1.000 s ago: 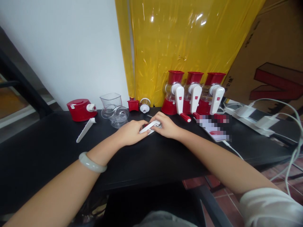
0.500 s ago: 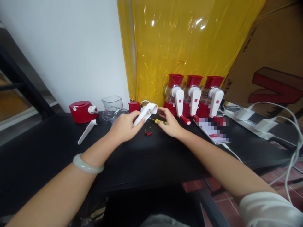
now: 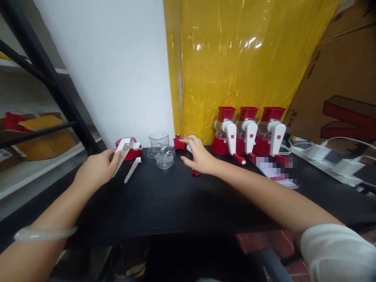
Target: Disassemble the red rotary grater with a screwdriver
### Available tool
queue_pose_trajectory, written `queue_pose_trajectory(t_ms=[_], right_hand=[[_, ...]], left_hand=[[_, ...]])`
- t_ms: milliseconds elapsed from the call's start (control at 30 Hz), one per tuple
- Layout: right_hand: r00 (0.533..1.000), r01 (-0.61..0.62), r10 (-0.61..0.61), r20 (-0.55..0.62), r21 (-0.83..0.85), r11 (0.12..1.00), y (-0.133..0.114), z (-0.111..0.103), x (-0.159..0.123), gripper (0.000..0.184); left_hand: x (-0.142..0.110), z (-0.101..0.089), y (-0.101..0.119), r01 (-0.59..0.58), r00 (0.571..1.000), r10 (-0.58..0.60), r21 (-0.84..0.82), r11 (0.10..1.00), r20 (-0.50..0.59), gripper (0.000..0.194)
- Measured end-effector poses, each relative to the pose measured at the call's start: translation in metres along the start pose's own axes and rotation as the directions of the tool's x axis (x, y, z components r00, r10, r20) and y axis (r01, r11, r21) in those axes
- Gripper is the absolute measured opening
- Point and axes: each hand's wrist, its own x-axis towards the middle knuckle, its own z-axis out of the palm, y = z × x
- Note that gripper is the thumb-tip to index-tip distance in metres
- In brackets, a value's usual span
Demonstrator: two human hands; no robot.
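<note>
My left hand [image 3: 95, 170] is closed round a white crank handle [image 3: 121, 153], held over the left part of the black table [image 3: 182, 199], close to a red lid part [image 3: 129, 149]. A second white crank handle [image 3: 132, 169] lies on the table just right of it. My right hand [image 3: 197, 157] rests near the back of the table with its fingers curled, next to a small red part [image 3: 178, 143] and a white drum piece [image 3: 190, 139]. What its fingers hold, if anything, is hidden. A tiny red piece [image 3: 196, 173] lies under its wrist.
Clear plastic containers [image 3: 161, 150] stand between my hands. Three assembled red-and-white grinders [image 3: 249, 129] line the back by a yellow sheet [image 3: 235, 58]. A power strip with chargers [image 3: 331, 164] and cables lies at the right. A black shelf frame [image 3: 44, 78] stands at the left.
My left hand has carried the white crank handle from the table's middle to the left, beside the red lid. My right hand has reached back toward the small red part. The view has swung left.
</note>
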Motion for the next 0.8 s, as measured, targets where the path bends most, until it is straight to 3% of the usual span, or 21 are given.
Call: queue_pose_trajectory(t_ms=[67, 167, 267, 467, 567, 800], right_hand=[[0.998, -0.061, 0.060, -0.032, -0.010, 0.998, -0.006, 0.014, 0.024, 0.061], [0.986, -0.149, 0.149, -0.069, 0.003, 0.989, -0.014, 0.038, 0.049, 0.067], [0.980, -0.189, 0.190, -0.065, 0.022, 0.982, -0.020, 0.058, 0.061, 0.073], [0.949, -0.313, 0.311, 0.044, 0.059, 0.948, -0.020, 0.071, 0.077, 0.082], [0.944, -0.329, 0.325, 0.054, 0.078, 0.941, -0.017, 0.076, 0.081, 0.078], [0.950, -0.313, 0.313, 0.023, 0.136, 0.940, -0.007, 0.088, 0.083, 0.077]], left_hand=[[0.000, 0.011, -0.011, 0.009, 0.997, -0.020, 0.144, 0.990, 0.076, 0.057], [0.001, 0.024, -0.014, -0.083, 0.980, 0.052, 0.155, 0.984, 0.193, 0.061], [0.007, 0.038, -0.012, -0.029, 0.946, -0.025, 0.161, 0.987, 0.323, 0.066], [0.020, 0.061, -0.016, 0.078, 0.944, -0.125, 0.163, 0.984, 0.306, 0.072], [0.022, 0.067, -0.016, 0.064, 0.942, -0.105, 0.137, 0.989, 0.320, 0.079], [0.026, 0.073, -0.013, -0.075, 0.928, -0.023, 0.247, 0.966, 0.371, 0.050]])
